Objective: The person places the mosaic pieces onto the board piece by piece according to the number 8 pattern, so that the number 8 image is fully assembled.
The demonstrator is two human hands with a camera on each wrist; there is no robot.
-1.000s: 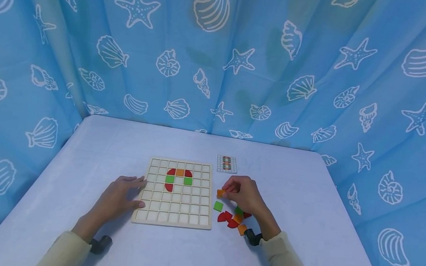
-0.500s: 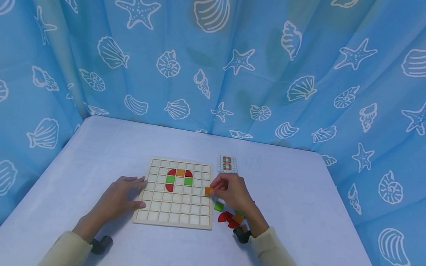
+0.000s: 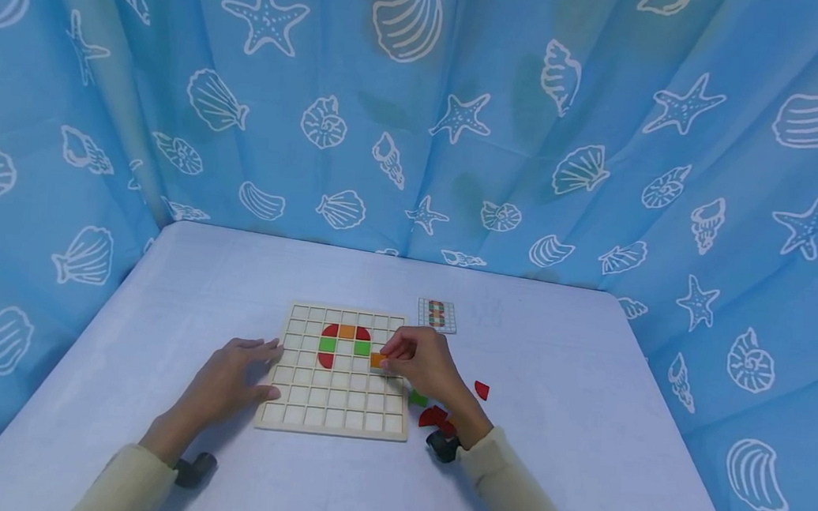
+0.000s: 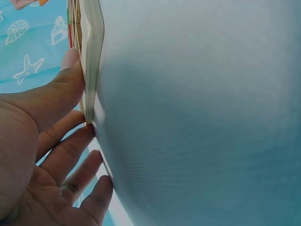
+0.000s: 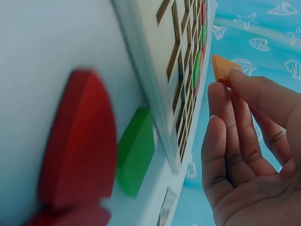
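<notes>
My right hand (image 3: 424,361) pinches an orange square tile (image 3: 377,360) between thumb and fingertips, over the right part of a wooden grid board (image 3: 329,428). The same orange tile (image 5: 225,68) shows clear of the board in the right wrist view. My left hand (image 3: 225,381) rests at the board's left edge with fingers spread. In the left wrist view its thumb (image 4: 68,77) touches the board's edge (image 4: 94,52). Red pieces (image 3: 326,360), green squares (image 3: 362,348) and one orange square (image 3: 347,332) lie in the board's upper cells.
A small pattern card (image 3: 436,315) lies behind the board's right corner. Loose red pieces (image 3: 433,417) and a green tile (image 3: 417,399) lie by its right edge, partly behind my right hand. One red piece (image 3: 481,390) lies farther right. A blue shell-print curtain (image 3: 418,129) surrounds the table.
My right hand has carried the orange tile leftward from beside the board to above its right-hand cells. My left hand stays at the left edge.
</notes>
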